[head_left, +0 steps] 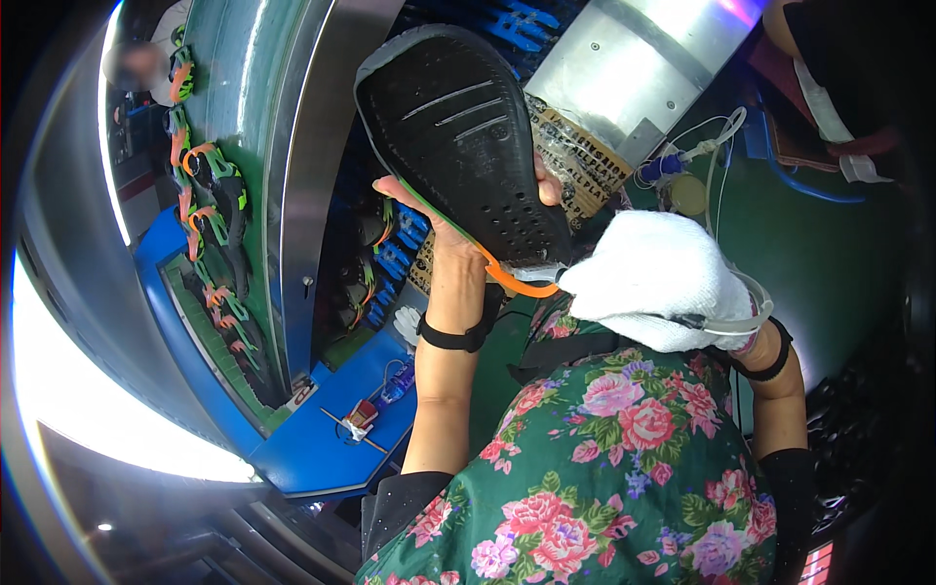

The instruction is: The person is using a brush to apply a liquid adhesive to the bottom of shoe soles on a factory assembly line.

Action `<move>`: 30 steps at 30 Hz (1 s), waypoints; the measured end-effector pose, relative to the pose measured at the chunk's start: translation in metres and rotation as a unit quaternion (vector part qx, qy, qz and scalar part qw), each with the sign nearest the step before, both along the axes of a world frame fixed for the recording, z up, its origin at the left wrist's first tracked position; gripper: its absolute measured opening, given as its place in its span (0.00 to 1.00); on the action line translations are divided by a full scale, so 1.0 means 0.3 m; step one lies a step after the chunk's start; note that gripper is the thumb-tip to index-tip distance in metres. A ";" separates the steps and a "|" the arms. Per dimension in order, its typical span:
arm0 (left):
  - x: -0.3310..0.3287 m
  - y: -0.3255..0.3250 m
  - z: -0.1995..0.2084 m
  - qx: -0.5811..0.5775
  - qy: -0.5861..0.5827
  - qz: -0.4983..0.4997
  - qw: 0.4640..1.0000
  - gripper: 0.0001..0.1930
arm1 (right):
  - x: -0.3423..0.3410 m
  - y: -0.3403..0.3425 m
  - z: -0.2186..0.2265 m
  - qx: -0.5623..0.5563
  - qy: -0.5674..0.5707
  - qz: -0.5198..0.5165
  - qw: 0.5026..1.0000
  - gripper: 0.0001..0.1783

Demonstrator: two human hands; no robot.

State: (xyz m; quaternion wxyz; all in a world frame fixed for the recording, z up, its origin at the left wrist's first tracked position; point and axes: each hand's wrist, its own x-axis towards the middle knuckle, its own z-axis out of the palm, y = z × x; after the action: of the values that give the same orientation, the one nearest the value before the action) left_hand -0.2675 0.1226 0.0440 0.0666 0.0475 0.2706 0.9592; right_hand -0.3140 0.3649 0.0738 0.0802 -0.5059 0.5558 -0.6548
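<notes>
My left hand point(450, 232) grips a shoe point(450, 136) from below and the side, fingers curled round both edges. The shoe's black underside faces up, with a stitched rim, raised lines near the toe and small holes toward the heel. An orange loop point(522, 285) shows at the heel end. White towelling cloth point(655, 273) covers my right hand, with a pale band around it near the wrist. The tip of the cloth meets the shoe's heel. My right fingers are hidden under it.
On the left, a green conveyor belt point(234, 73) carries several orange, green and black shoes point(207, 205). A blue ledge point(322, 453) holds a small red box point(362, 414). Ahead are a metal cylinder point(624, 68), printed cardboard point(590, 161) and racks with blue clips point(522, 24).
</notes>
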 end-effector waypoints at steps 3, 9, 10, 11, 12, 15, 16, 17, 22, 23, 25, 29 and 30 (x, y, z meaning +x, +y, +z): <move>0.000 -0.005 -0.003 -0.010 -0.005 -0.009 1.000 0.74 | 0.003 -0.002 -0.008 -0.006 -0.007 0.008 1.000 0.18; 0.009 0.019 0.009 0.017 -0.036 -0.015 0.999 0.75 | -0.001 0.001 -0.013 -0.006 -0.004 0.012 1.000 0.18; 0.010 0.021 0.010 0.024 -0.048 -0.015 0.998 0.76 | -0.003 0.000 -0.013 -0.006 -0.004 0.012 1.000 0.18; 0.008 0.022 0.009 0.023 -0.048 -0.015 0.998 0.76 | -0.005 -0.001 -0.012 -0.009 -0.003 0.014 1.000 0.18; 0.008 0.021 0.006 0.023 -0.047 -0.021 0.998 0.76 | -0.008 -0.002 -0.010 -0.013 -0.003 0.015 1.000 0.18; 0.013 0.006 -0.011 0.007 -0.052 -0.033 0.998 0.76 | -0.011 0.004 0.005 -0.004 -0.010 -0.009 1.000 0.18; 0.018 -0.001 -0.023 -0.008 -0.057 -0.040 0.998 0.76 | -0.013 0.004 0.007 -0.004 -0.009 -0.009 1.000 0.18; 0.024 -0.009 -0.044 -0.008 -0.057 -0.041 0.998 0.76 | -0.015 0.004 0.010 -0.008 -0.001 -0.028 1.000 0.17; 0.000 0.034 0.043 -0.107 -0.171 0.022 0.979 0.70 | -0.037 0.030 0.024 0.005 0.012 -0.062 0.998 0.17; -0.004 0.030 0.034 -0.108 -0.170 0.022 0.979 0.70 | -0.036 0.034 0.022 0.007 0.005 -0.054 0.998 0.17; -0.019 0.021 0.016 0.027 -0.068 -0.033 0.997 0.75 | -0.036 0.040 0.026 0.008 -0.002 -0.049 0.999 0.16; -0.031 0.024 0.024 0.026 -0.070 -0.039 0.996 0.75 | -0.030 0.039 0.019 0.012 -0.025 -0.012 1.000 0.15; -0.031 0.025 0.026 0.023 -0.076 -0.038 0.996 0.75 | -0.028 0.036 0.018 0.003 -0.036 -0.008 0.999 0.15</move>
State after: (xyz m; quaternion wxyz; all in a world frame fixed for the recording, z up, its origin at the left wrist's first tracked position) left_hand -0.2769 0.1299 0.0516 0.1222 -0.0141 0.2406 0.9628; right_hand -0.3225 0.3758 0.0791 0.0968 -0.4769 0.5586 -0.6716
